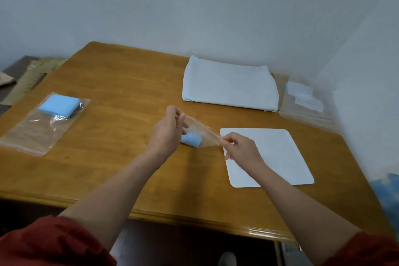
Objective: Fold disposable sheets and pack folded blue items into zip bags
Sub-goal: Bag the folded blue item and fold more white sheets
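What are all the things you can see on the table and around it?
table: one, brown wood, fills the middle of the view
flat zip bag: one, clear, left side of the table
blue folded item: one, light blue, inside the far end of that bag
held zip bag: one, clear, in the air between both hands
small blue item: one, light blue, by the left hand, partly behind the held bag
flat sheet: one, white, right of the middle
folded stack: one, whitish, back of the table
spare bags: count unclear, clear, far right
sleeves: two, red, bottom corners
left hand: pinches the held bag's left end
right hand: pinches its right end
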